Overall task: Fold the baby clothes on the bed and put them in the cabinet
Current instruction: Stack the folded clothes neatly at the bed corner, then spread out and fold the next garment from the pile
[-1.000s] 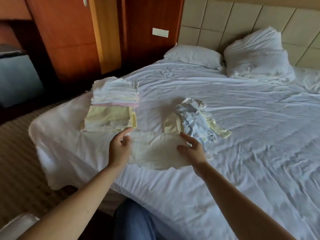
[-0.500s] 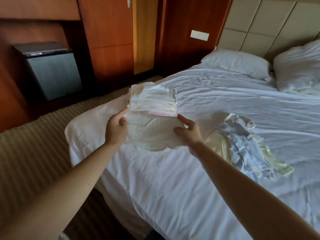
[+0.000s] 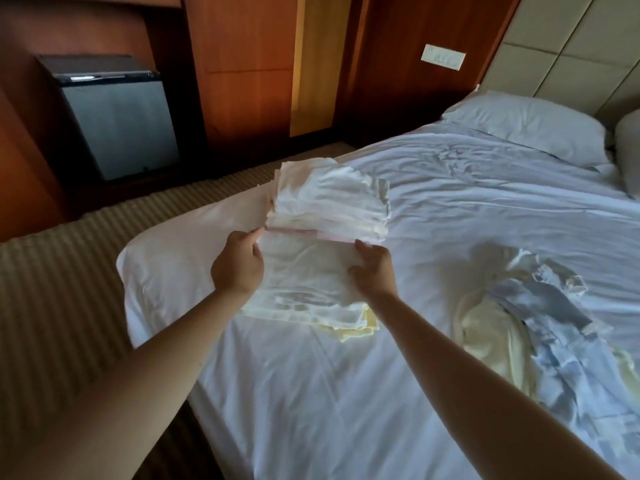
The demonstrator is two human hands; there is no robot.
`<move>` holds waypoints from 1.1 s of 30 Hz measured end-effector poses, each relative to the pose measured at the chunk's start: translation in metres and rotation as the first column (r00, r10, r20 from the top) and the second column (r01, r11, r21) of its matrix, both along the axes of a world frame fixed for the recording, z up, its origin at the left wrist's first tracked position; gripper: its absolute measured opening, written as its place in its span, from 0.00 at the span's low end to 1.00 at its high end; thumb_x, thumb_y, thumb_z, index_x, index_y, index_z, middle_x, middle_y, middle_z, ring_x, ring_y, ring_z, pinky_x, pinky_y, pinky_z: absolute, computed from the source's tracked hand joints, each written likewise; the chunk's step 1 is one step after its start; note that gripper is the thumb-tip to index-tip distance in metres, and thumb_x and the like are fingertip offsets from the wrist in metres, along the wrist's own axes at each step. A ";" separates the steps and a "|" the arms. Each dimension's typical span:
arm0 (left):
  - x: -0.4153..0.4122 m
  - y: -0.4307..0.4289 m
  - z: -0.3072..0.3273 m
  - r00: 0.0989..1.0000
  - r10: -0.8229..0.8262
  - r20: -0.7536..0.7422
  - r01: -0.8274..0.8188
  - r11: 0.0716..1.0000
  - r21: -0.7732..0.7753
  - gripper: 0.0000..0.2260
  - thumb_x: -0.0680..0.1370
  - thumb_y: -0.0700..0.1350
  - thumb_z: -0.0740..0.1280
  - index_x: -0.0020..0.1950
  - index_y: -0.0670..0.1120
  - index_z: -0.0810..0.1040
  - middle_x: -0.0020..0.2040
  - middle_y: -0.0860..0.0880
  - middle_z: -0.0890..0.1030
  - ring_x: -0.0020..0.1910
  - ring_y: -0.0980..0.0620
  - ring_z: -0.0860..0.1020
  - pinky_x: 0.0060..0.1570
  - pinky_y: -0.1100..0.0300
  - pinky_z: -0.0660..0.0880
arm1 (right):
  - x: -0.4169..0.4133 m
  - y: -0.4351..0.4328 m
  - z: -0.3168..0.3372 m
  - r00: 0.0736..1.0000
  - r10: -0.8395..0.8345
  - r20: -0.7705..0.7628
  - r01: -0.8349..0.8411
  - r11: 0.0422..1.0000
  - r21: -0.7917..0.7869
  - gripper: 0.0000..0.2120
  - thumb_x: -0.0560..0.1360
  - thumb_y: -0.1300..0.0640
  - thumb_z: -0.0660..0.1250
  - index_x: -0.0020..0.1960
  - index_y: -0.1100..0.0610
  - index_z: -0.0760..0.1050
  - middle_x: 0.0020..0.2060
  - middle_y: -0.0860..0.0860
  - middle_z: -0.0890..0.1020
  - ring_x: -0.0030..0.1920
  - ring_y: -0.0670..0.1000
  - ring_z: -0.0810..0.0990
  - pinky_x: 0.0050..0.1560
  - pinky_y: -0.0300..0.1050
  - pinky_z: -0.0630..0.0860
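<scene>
Bed (image 3: 450,237) fills most of the view, its white sheet serving as the folding surface beneath the fingers. Beyond the fingertips, past a strip of carpet, stands the wooden cabinet (image 3: 242,81); its top is cut off, and I cannot tell whether a door stands open. To the outside of the right hand's fingers lies the unfolded heap (image 3: 540,327) of pale blue and cream baby clothes, loose and tangled, so how many pieces it holds is unclear. Just past the fingertips, nearly touching them, sits the tall stack (image 3: 329,206) of finished pieces, probably kept near the bed's edge for an easy carry later. Between the two hands is the folded white garment (image 3: 304,285), resting on the yellow pile (image 3: 349,332), of which only a corner shows. The left hand (image 3: 239,268) and right hand (image 3: 374,268) grasp this garment at opposite edges, likely to keep its folds square while it settles. Each thumb lies on top; the other fingers curl under the cloth and are mostly hidden, so how deep the hold goes cannot be judged.
</scene>
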State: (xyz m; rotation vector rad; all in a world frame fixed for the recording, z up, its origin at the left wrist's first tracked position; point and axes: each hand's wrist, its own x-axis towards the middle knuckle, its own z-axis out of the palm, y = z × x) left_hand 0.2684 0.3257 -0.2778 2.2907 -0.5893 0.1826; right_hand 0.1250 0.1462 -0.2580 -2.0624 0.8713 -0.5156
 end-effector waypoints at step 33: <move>-0.303 -0.070 0.062 0.702 -0.710 -0.058 0.689 0.657 0.306 0.21 0.80 0.48 0.62 0.73 0.48 0.69 0.73 0.51 0.68 0.72 0.52 0.64 0.65 0.58 0.66 | -0.338 -0.002 0.073 0.820 -0.046 -0.570 -0.194 0.915 -0.354 0.21 0.78 0.53 0.62 0.71 0.49 0.70 0.68 0.50 0.74 0.67 0.52 0.72 0.68 0.48 0.65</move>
